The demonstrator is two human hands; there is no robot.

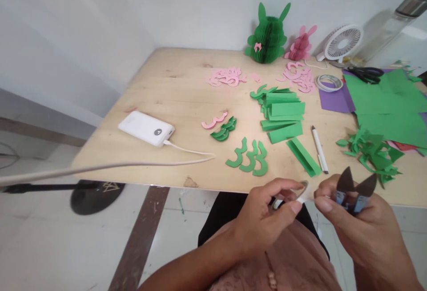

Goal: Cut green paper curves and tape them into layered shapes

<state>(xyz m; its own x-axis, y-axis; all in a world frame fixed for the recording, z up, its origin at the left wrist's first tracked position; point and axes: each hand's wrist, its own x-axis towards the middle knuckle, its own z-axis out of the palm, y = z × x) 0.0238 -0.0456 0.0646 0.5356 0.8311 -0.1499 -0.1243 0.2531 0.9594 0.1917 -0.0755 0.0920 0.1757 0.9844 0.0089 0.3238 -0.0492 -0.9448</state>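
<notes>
Over the table's front edge, my left hand (263, 220) is closed around a roll of tape (304, 189), mostly covered by the fingers. My right hand (367, 228) holds a pair of scissors (344, 182) with dark blades pointing up and apart. Its thumb and forefinger are pinched together close to the tape; whether they hold a strip of it I cannot make out. Beyond my hands lie a folded green paper strip (303, 156), a white pen (320, 149) and several wavy green paper cutouts (247, 156).
Folded green papers (283, 111) and pink cutouts (227, 77) lie mid-table. A green paper rabbit (268, 37), a pink one (300, 45) and a fan (343, 42) stand behind. Pliers (365, 74), another tape roll (329, 82) and green scraps (373, 153) are right; a power bank (145, 127) is left.
</notes>
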